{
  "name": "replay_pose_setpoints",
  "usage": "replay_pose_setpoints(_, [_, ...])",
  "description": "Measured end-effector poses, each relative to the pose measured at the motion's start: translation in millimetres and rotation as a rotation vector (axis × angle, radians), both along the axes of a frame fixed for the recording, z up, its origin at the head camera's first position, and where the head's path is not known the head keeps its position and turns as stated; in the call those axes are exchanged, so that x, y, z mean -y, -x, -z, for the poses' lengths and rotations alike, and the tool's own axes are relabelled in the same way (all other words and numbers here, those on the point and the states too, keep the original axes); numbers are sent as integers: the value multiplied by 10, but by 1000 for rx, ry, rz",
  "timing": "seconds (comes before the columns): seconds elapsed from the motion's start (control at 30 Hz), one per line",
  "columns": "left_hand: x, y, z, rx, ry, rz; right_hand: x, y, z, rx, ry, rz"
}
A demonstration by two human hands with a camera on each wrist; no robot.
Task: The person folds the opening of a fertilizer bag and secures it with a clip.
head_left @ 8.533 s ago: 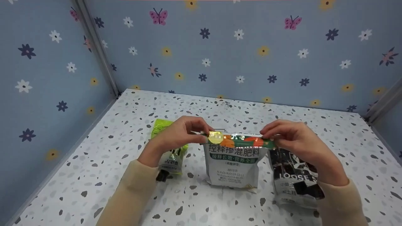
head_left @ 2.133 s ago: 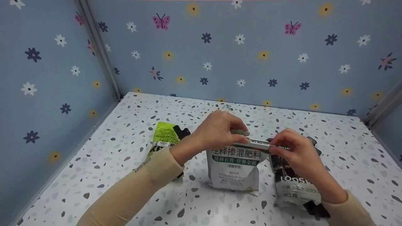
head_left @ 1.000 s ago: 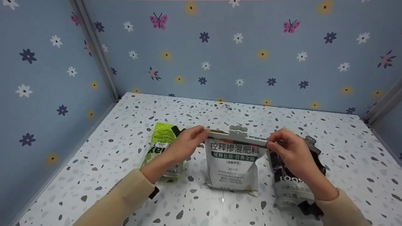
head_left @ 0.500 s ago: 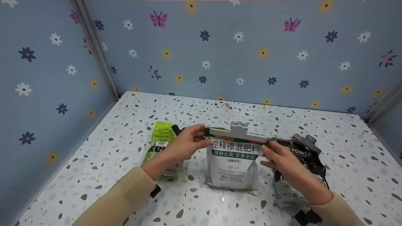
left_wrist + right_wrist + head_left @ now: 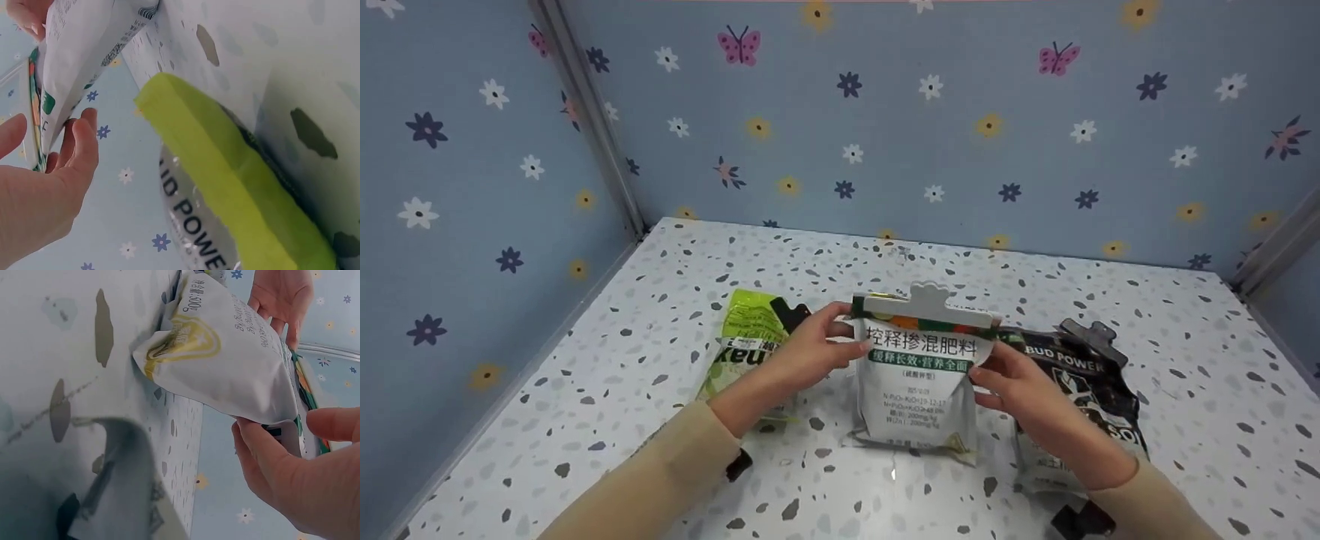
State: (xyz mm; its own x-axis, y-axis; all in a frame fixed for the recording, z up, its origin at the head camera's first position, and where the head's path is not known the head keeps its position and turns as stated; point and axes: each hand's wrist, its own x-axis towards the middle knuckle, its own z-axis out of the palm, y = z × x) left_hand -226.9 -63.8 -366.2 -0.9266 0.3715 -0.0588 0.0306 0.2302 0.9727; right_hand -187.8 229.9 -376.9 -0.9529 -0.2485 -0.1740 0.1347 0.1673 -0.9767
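Standing on the table — long axis near-vertical, clip uppermost, printed front toward the head camera — is the white bag; left hand and right hand, fingers relaxed and parted, touch its sides.

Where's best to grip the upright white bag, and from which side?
Likely both side edges of the white bag just below the pale clip, coming from left and right: it stands upright, and the clip spans most of its top.
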Motion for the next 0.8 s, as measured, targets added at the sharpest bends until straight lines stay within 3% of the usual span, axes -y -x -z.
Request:
replay_pose_setpoints(0.3, [-51,-5,44,76,65,-40,5,-33,21,52,-10,33])
replay_pose_setpoints(0.57, [-106,20,98,113,40,-29,37,-2,81,82,-8,44])
replay_pose_setpoints(0.8, [-198,67,129,175,21,-57,60,20,112,89,6,23])
